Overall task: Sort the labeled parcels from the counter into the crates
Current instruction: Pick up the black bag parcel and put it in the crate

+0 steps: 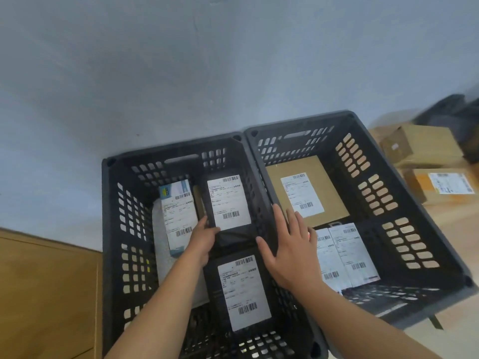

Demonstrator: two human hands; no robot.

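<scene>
head view: gripping the near left corner of a black labeled parcel [228, 200] with the left grip [203, 240], thumb on top, inside the left crate [108, 229]. holding the right grip [293, 255] released, fingers straight and spread, palm down over the wall shared with the right crate [298, 124]. lying beside that parcel: a blue-and-white box [178, 216] and a second black parcel [243, 288]. resting in the right crate: a brown parcel [305, 193] and two white-labeled parcels [347, 255]. sitting on the tabletop [453, 229] at far right: cardboard boxes [420, 146].

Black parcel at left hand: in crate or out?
In: the black parcel lies inside the left crate, left hand gripping its near edge.
</scene>
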